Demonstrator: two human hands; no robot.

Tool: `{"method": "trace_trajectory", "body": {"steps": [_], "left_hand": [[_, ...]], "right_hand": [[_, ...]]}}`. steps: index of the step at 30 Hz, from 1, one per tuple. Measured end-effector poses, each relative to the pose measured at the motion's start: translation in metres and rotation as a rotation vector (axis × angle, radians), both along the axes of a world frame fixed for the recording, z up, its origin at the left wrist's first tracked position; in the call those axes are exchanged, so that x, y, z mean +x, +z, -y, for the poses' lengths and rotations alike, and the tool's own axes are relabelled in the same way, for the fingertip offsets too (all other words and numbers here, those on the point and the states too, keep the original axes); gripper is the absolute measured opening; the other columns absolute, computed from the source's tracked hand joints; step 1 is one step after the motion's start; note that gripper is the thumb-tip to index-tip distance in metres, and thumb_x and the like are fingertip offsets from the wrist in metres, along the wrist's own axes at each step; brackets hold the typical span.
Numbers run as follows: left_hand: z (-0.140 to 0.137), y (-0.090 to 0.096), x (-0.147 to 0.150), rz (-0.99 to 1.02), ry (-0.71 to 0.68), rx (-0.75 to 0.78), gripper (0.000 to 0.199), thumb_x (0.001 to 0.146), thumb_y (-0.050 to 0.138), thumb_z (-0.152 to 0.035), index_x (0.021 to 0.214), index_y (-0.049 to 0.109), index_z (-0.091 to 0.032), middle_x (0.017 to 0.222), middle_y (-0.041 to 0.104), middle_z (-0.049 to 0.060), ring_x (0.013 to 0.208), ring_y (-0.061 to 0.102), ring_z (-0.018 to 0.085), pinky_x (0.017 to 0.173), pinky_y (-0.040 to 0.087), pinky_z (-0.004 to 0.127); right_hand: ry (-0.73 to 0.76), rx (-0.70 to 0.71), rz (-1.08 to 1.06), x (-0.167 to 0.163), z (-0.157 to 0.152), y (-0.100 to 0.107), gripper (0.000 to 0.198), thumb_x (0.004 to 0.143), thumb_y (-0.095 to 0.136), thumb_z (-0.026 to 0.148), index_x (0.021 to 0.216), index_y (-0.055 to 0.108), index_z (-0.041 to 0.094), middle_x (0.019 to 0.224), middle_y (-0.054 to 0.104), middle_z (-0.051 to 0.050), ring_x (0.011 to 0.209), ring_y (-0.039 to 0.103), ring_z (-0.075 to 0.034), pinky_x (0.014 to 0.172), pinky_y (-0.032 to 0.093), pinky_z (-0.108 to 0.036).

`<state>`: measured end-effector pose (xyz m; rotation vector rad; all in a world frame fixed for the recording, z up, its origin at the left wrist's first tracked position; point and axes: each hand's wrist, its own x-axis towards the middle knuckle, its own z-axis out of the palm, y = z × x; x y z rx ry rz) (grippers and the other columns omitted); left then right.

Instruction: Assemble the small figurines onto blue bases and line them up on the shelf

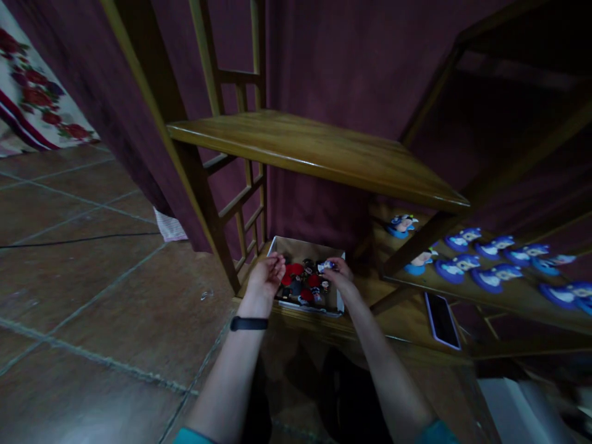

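At the left side of a shallow white cardboard box (pixel 340 302) is my left hand (pixel 266 275), palm turned up and fingers loosely bent, with nothing visible in it. My right hand (pixel 341 272) reaches over the box's right side, its fingers closed on a small blue-and-white figurine (pixel 325 266). Below lie several small figurines with red and dark parts, among them a red one (pixel 306 295). The box stands on the lowest board of a wooden shelf unit. A dark band (pixel 250 323) circles my left wrist.
Above the box juts a wooden shelf board (pixel 296 145). Rows of blue-based figurines (pixel 457 267) stand on another shelf at right. A phone (pixel 443 320) lies on the low board (pixel 402 317). A dark curtain (pixel 319 68) hangs behind, and a cable (pixel 83 239) crosses the tiled floor.
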<state>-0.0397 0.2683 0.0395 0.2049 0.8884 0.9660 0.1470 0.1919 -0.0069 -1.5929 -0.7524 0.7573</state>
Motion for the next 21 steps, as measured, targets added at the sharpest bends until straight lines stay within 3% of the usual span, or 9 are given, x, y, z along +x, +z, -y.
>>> {"method": "trace_trajectory", "body": {"steps": [4,9,15,21], "left_hand": [[0.014,-0.001,0.018,-0.146,-0.182,0.124,0.021,0.065,0.057,-0.004,0.084,0.058,-0.013,0.073,0.064,0.007,0.061,0.06,0.012,0.058,0.048,0.024],[0.032,-0.002,0.033,-0.222,-0.449,0.258,0.023,0.06,0.066,-0.01,0.083,0.062,-0.013,0.074,0.065,0.008,0.06,0.059,0.013,0.06,0.048,0.028],[0.041,-0.008,0.041,-0.188,-0.402,0.399,0.024,0.056,0.068,-0.004,0.079,0.064,-0.011,0.07,0.064,0.006,0.06,0.058,0.012,0.058,0.045,0.023],[0.018,-0.019,0.032,-0.23,-0.365,0.421,0.024,0.058,0.068,-0.008,0.082,0.063,-0.011,0.073,0.064,0.008,0.063,0.059,0.013,0.06,0.046,0.024]], "right_hand": [[0.078,0.078,-0.166,-0.015,0.031,0.015,0.035,0.057,0.064,0.029,0.091,0.057,0.023,0.085,0.06,0.001,0.078,0.058,-0.016,0.068,0.05,-0.03],[0.111,0.105,-0.248,-0.031,0.034,0.025,0.036,0.058,0.065,0.031,0.093,0.057,0.023,0.085,0.062,0.0,0.08,0.059,-0.017,0.072,0.049,-0.032],[0.087,0.122,-0.205,-0.035,0.024,0.024,0.034,0.062,0.063,0.032,0.095,0.058,0.024,0.09,0.064,0.0,0.085,0.059,-0.018,0.079,0.047,-0.033],[0.098,0.16,-0.436,-0.029,0.023,0.019,0.033,0.064,0.064,0.03,0.095,0.058,0.025,0.095,0.062,0.001,0.084,0.06,-0.016,0.079,0.05,-0.035]]}}
